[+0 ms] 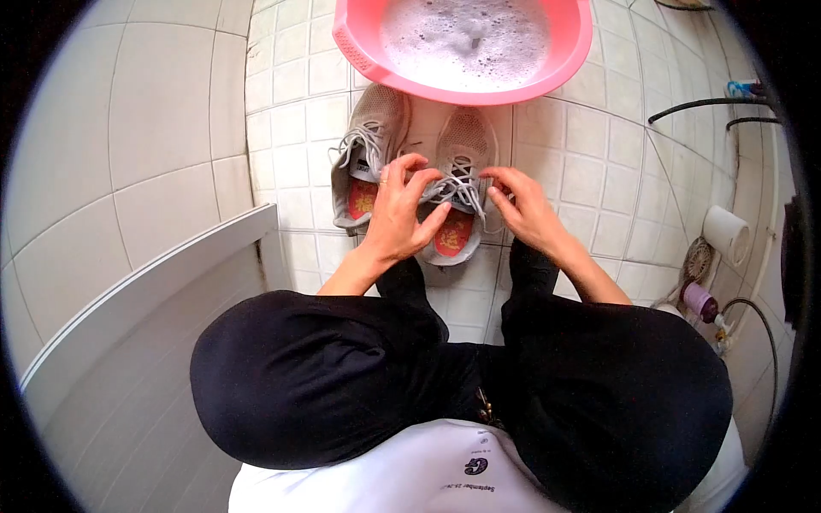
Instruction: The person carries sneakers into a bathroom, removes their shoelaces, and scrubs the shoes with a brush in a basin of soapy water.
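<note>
Two grey sneakers with red insoles stand side by side on the tiled floor. My left hand (398,209) is at the left side of the right-hand sneaker (467,132), its fingers apart and curved close to the laces (459,184). On the other side of that shoe is my right hand (520,201), fingers spread, with the fingertips near the loose lace. Whether any fingertip touches a lace I cannot tell. The left-hand sneaker (380,111) sits partly behind my left hand, its laces loose.
A pink basin (346,34) of foamy water stands just beyond the shoes. At the left is a grey panel (154,299). Along the right wall are a white roll (726,233), a purple item (699,302) and dark hoses (705,104).
</note>
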`<move>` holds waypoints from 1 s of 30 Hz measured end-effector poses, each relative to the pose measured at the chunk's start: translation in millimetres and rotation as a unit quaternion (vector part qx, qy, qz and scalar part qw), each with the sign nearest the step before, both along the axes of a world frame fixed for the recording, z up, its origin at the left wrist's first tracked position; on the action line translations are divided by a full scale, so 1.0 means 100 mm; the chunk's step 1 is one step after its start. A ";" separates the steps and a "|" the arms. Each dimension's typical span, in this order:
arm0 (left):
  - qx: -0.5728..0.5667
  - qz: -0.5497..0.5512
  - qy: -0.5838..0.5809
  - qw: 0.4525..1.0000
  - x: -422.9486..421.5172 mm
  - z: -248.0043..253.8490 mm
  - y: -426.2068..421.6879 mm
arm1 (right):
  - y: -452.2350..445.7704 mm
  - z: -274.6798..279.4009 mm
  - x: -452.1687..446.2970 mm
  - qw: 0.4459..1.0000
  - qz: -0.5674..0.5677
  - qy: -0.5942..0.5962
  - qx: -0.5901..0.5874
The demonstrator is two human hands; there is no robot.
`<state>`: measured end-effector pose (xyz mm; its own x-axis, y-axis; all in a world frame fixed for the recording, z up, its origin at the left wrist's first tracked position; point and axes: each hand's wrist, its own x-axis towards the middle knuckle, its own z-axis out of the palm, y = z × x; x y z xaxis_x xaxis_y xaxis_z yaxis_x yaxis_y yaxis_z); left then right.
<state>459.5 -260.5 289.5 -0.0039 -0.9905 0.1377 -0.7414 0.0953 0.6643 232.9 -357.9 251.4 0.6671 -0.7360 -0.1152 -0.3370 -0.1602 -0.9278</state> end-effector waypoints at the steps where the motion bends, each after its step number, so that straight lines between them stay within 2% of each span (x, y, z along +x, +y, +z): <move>1: -0.033 0.001 -0.018 0.999 0.01 -0.06 -0.04 | -0.04 -0.01 0.02 1.000 0.005 0.007 0.000; 5: 0.060 -0.020 -0.004 0.998 0.01 -0.13 -0.14 | -0.04 0.00 0.07 0.999 0.024 0.028 0.034; 12: 0.056 -0.043 -0.012 0.997 -0.01 -0.19 -0.12 | -0.06 -0.02 0.15 0.999 0.022 0.018 0.030; 15: 0.047 -0.042 0.003 0.998 0.01 -0.23 -0.11 | -0.05 -0.07 0.15 0.998 0.002 0.018 0.055; 18: 0.054 -0.029 0.027 0.998 0.03 -0.24 -0.11 | -0.04 -0.03 0.17 0.990 -0.047 0.016 0.130; 27: 0.056 -0.048 0.042 0.996 -0.01 -0.10 -0.26 | -0.02 -0.11 0.15 0.991 -0.049 0.027 0.118; 30: 0.060 -0.097 0.005 0.993 -0.03 -0.04 -0.31 | 0.00 -0.13 0.16 0.994 -0.047 0.022 0.100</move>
